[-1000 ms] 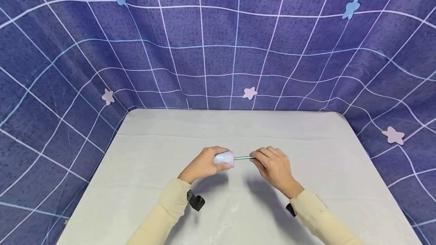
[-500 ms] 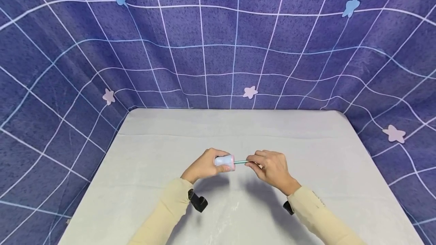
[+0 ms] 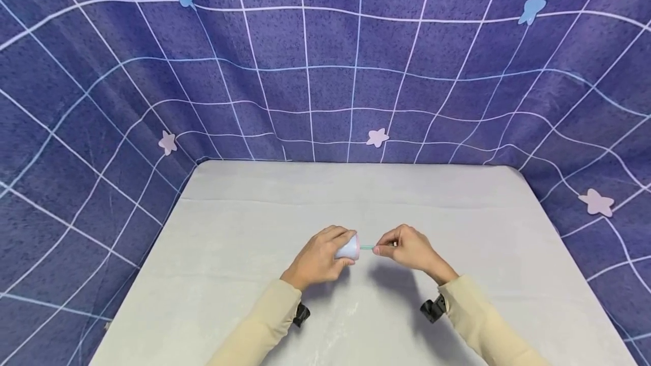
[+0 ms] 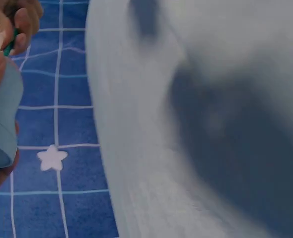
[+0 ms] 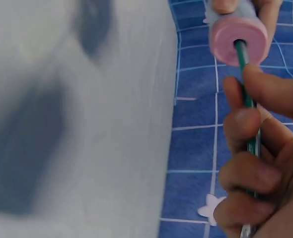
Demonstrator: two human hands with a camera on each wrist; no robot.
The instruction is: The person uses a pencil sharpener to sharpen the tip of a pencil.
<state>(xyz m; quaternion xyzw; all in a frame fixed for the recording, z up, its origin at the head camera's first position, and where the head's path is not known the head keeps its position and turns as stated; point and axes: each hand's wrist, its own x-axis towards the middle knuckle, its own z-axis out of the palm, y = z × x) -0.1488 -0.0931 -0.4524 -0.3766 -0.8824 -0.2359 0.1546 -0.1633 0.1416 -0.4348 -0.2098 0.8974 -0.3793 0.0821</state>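
Purple-blue star-and-grid curtain [image 3: 325, 86] hangs behind white-covered table [image 3: 254, 199]. Above the table: left hand [image 3: 321, 256] curls its fingers round a blue-and-pink pencil sharpener [image 3: 348, 248], held sideways; right hand [image 3: 411, 248] pinches a green pencil [image 5: 254, 145] in its fingers, one end inside the sharpener's pink end.

The straight way between the left hand [image 3: 321, 256] and the right hand [image 3: 409, 250] is blocked by the blue tube [image 3: 347, 248] and the green stick [image 3: 367, 248], which bridges the gap to the right fingertips. There is room to pass behind both hands, over the counter [image 3: 264, 213], up to the curtain [image 3: 325, 89] walling the back and sides. In front, black wrist cameras [image 3: 434, 309] narrow the opening between the sleeves [image 3: 259, 321].
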